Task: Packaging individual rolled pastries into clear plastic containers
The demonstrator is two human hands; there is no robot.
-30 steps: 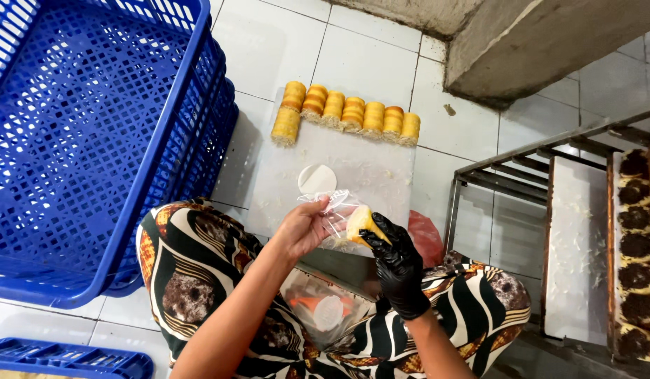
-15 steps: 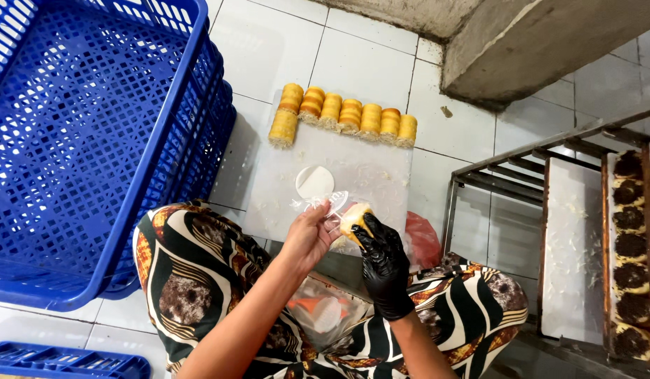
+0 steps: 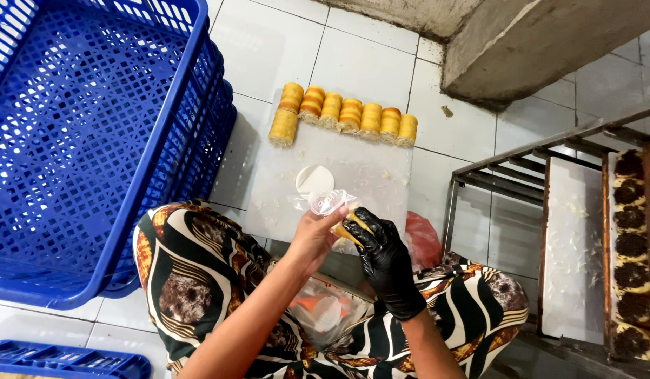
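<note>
Eight golden roll cakes (image 3: 342, 114) lie on the far edge of a white board (image 3: 367, 175) on the tiled floor: seven in a row, and one more set in front of the leftmost; that is what we count from the head camera. Both hands meet over the near edge of the board. Our bare left hand (image 3: 313, 238) pinches a small clear plastic wrapper (image 3: 330, 203), and our right hand (image 3: 376, 242), in a black glove, is clenched around one more yellow cake (image 3: 344, 226) at the wrapper's mouth; we cannot tell how far inside it sits. One round white disc (image 3: 314, 180) rests on the board just beyond the wrapper. On our lap lies a clear bag (image 3: 323, 313) with pale round pieces in it. Two blue plastic crates (image 3: 93, 140) sit stacked at left, and a third blue crate (image 3: 65, 361) shows at the bottom left corner. At right a metal rack (image 3: 549, 210) carries one tray of chocolate-topped cakes (image 3: 628, 245), six or so in view.
</note>
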